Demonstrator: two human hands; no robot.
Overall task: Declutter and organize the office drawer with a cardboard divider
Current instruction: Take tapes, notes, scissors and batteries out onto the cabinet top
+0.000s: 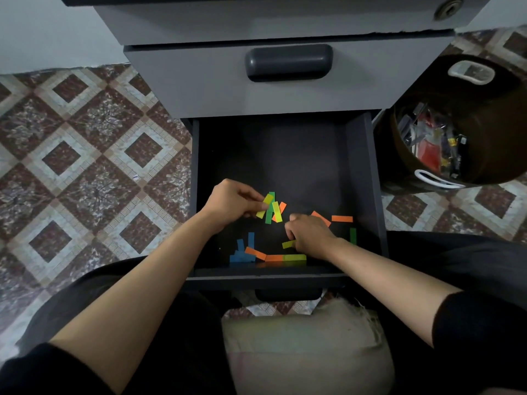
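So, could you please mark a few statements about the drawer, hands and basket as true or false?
1. The left hand grips several coloured strips. True.
2. The open drawer holds pens. False: only coloured strips lie in it.
3. The basket stands left of the drawer. False: it stands to its right.
4. Near the drawer's front left corner lie blue strips. True.
5. The right hand pinches a yellow-green strip. True.

left hand pinches paper strips at its 3 o'clock; right hand, fingers curled, pinches a yellow strip.
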